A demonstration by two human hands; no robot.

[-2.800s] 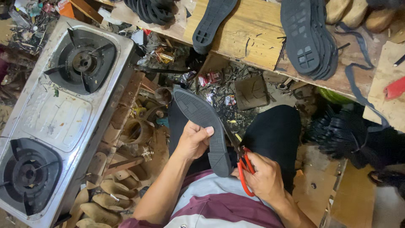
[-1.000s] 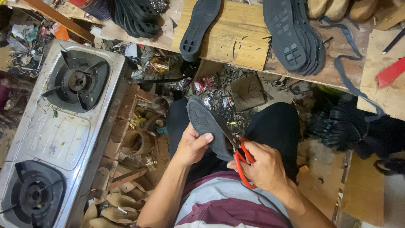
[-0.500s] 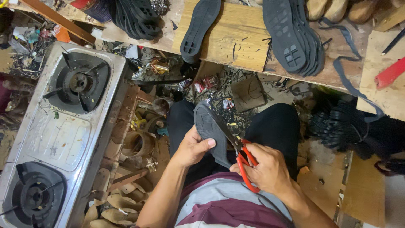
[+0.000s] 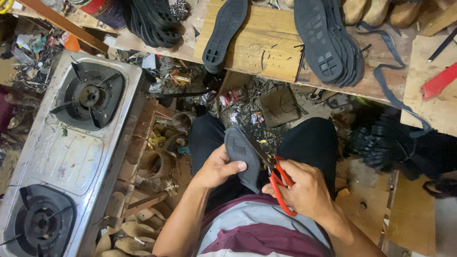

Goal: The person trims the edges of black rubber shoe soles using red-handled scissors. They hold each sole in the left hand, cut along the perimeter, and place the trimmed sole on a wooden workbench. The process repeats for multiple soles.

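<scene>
over our lap, nearer us than the wooden worktop, our left hand has fingers clamped on the grey shoe sole. our right hand grips red-handled scissors cutting its edge. the sole looks light and bendy, best held near the cut.

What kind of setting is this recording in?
Probably a small shoemaking workshop: black shoe soles stacked on a wooden bench, and the left hand holds a sole that the right hand trims with red-handled scissors.
</scene>
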